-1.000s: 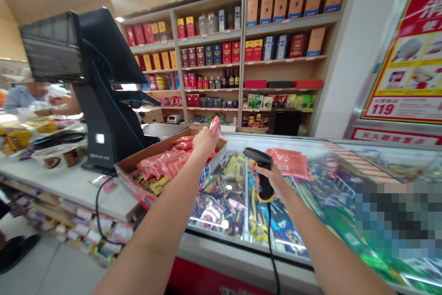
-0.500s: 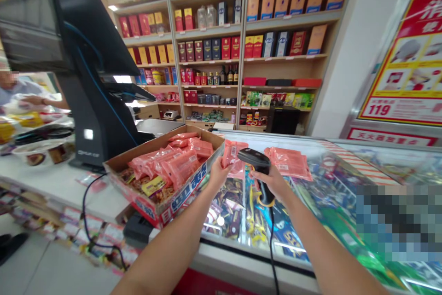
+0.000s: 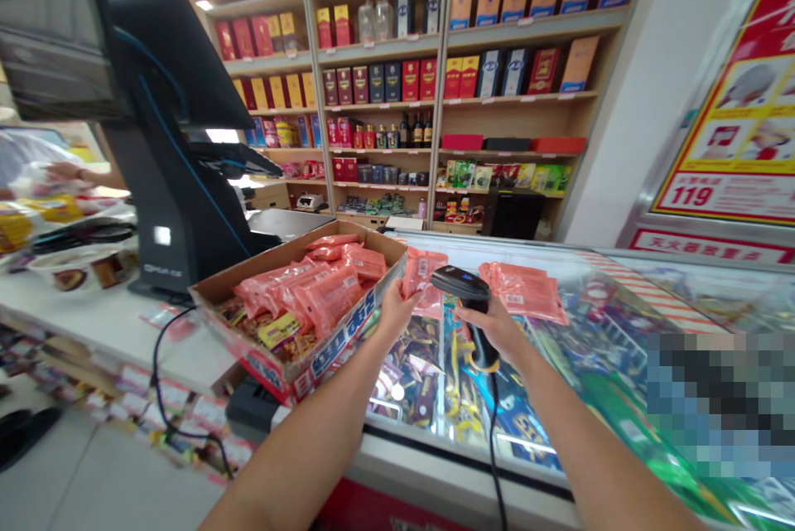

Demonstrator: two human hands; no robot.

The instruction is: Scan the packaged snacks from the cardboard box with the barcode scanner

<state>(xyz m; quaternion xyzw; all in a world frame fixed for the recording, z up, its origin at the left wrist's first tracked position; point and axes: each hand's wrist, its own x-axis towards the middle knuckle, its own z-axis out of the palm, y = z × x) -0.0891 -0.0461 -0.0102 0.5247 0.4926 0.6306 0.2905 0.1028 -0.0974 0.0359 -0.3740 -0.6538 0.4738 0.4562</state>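
My left hand point(image 3: 397, 305) is closed on the edge of a pink snack packet point(image 3: 428, 264) with a barcode label, held above the glass freezer top. In my right hand point(image 3: 495, 324) is a black handheld barcode scanner point(image 3: 464, 286), its fingers wrapped round the handle and its head turned toward that packet. The scanner's cable point(image 3: 493, 432) hangs down over the counter's front edge. More pink packets point(image 3: 525, 291) lie on the glass just right of the scanner. To the left of my left hand, an open cardboard box point(image 3: 366, 311) holds several similar packets point(image 3: 332, 295) and some brown-and-yellow snack packs point(image 3: 277, 332).
A black checkout terminal point(image 3: 180, 208) stands on the white counter point(image 3: 124, 332) at left, with tubs point(image 3: 87, 266) beside it. Behind them a person's arm point(image 3: 99, 176) shows. Packaged goods fill the glass-topped freezer point(image 3: 559, 365). Shelves of boxes point(image 3: 373, 104) line the back wall.
The view has shifted slightly. Both hands keep their grip on the packet and the scanner, and a small blue light now shows on top of the scanner's head.
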